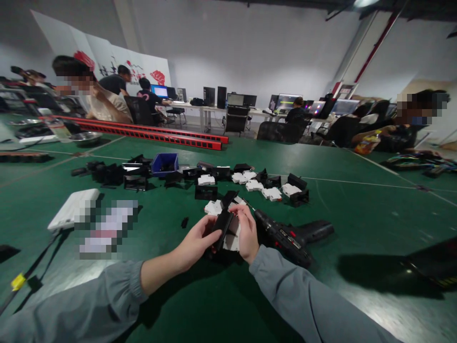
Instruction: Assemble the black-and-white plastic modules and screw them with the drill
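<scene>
My left hand (196,240) is closed around a black plastic housing (223,224), its thumb lying along the near face. A white plastic module (233,237), shaped like a small circuit breaker, sits against the housing's right side. My right hand (247,231) grips this module from the right, with its fingertips bent over the top near the housing. How the two parts join is hidden by my fingers. Just beyond lies another white module (213,207). A black power drill (289,236) rests on its side right of my right hand, its bit pointing toward the parts.
Several black housings (135,182) and white modules (272,194) are spread across the green table (357,209). Among them stands a blue bin (164,164). At left are a white box (73,209) with a cable and a blurred flat item (109,228). Red slotted rails (171,138) lie behind.
</scene>
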### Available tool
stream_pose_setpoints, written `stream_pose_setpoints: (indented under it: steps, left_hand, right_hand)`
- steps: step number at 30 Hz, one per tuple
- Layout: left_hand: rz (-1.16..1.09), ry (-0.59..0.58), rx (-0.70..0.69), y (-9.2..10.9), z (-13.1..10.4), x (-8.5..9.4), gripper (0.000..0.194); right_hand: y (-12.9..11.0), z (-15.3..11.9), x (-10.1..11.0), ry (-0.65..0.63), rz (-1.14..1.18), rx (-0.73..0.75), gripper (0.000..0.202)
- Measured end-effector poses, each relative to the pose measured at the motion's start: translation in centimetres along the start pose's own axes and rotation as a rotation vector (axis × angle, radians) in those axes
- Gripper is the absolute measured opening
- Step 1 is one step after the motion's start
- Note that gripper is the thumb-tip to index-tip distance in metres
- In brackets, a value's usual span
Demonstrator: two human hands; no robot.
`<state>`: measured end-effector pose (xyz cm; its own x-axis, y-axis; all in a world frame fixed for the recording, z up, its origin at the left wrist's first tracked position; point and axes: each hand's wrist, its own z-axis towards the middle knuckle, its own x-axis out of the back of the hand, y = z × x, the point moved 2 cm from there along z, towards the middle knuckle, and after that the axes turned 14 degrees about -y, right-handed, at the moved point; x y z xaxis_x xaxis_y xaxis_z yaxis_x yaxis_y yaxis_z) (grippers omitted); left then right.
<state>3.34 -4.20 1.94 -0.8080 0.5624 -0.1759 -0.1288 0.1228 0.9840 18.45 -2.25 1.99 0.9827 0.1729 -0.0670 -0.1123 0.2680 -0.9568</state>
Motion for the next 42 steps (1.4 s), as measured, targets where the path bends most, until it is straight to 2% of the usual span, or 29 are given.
stream_pose_setpoints:
  steps: [2, 4, 7, 9, 12, 19, 25, 28, 31, 33, 36, 42]
  left_hand:
    - [-0.007, -0.026, 0.011, 0.1, -0.5, -0.5, 0.035]
    - [-0.026, 0.007, 0.022, 0.1, -1.1, -1.0, 0.035]
    - [-0.028, 0.107, 0.046, -0.1, -2.0, -1.6, 0.035]
    - [-0.03, 0.129, 0.058, -0.3, -2.5, -1.9, 0.034]
    - [-0.039, 0.102, 0.064, -0.4, -2.9, -2.0, 0.032]
    - [-0.094, 0.09, 0.077, -0.4, -2.8, -1.3, 0.019]
    - [-0.131, -0.043, 0.072, -0.3, -2.6, -1.1, 0.028]
    - [-0.066, -0.079, 0.051, -0.3, -2.8, -1.2, 0.032]
    - [-0.027, -0.094, 0.044, -0.4, -3.0, -1.3, 0.027]
    - [-0.019, -0.125, 0.059, -0.6, -3.1, -1.3, 0.024]
    - [-0.024, -0.176, 0.078, -1.0, -3.3, -1.0, 0.032]
    - [-0.067, -0.138, 0.087, -1.3, -3.5, -0.6, 0.037]
  right_hand:
    - [-0.5, -0.2, 0.3, 0.022, -0.088, 0.075, 0.02]
    - [-0.9, -0.4, 0.2, -0.022, -0.135, 0.11, 0.015]
    - [-1.1, -0.9, -0.1, -0.097, -0.164, 0.112, 0.015]
    - [-1.1, -1.3, -0.2, -0.113, -0.157, 0.071, 0.018]
    - [-1.1, -2.0, -0.2, -0.109, -0.137, 0.02, 0.018]
    - [-1.2, -2.4, -0.6, -0.175, 0.025, 0.065, 0.024]
    - [-1.2, -2.4, -0.9, -0.17, 0.029, 0.05, 0.025]
    - [-1.1, -2.4, -0.9, -0.226, 0.027, 0.026, 0.034]
    - [-1.4, -2.5, -1.1, -0.285, 0.018, 0.001, 0.036]
    - [-1.8, -2.6, -1.4, -0.334, 0.001, 0.013, 0.035]
    - [-2.4, -3.1, -1.9, -0.393, -0.023, 0.064, 0.034]
    - [-2.8, -3.9, -2.2, -0.337, 0.019, 0.064, 0.037]
